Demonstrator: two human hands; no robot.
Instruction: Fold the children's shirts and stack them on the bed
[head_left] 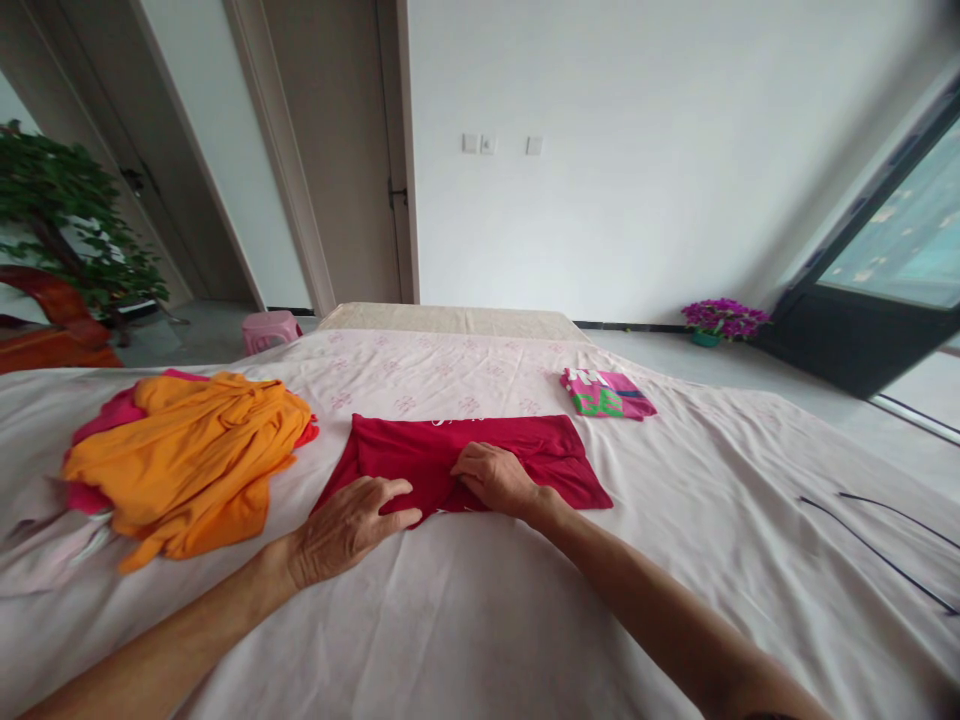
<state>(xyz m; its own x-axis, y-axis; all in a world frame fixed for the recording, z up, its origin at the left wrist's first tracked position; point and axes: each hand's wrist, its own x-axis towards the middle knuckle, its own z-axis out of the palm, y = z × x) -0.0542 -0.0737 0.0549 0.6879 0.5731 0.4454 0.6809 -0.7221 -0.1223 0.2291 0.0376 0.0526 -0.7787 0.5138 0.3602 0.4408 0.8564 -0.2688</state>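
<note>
A dark red shirt [551, 450] lies folded into a wide flat band on the bed-like covered surface, with white lettering partly showing along its far edge. My left hand [352, 525] rests on its near left part, thumb and forefinger stretched out and apart. Near the middle of the cloth, my right hand [495, 480] has its fingers curled in and pressed together on the fabric. Its fingertips are partly hidden against the shirt.
To the left is a loose heap of orange clothing [195, 460] with pink and red pieces under it. A folded pink garment [619, 395] with green and white letters lies at the far right. Black cords [877, 555] cross the pale sheet [450, 620]. Beyond stands a pink stool [271, 328].
</note>
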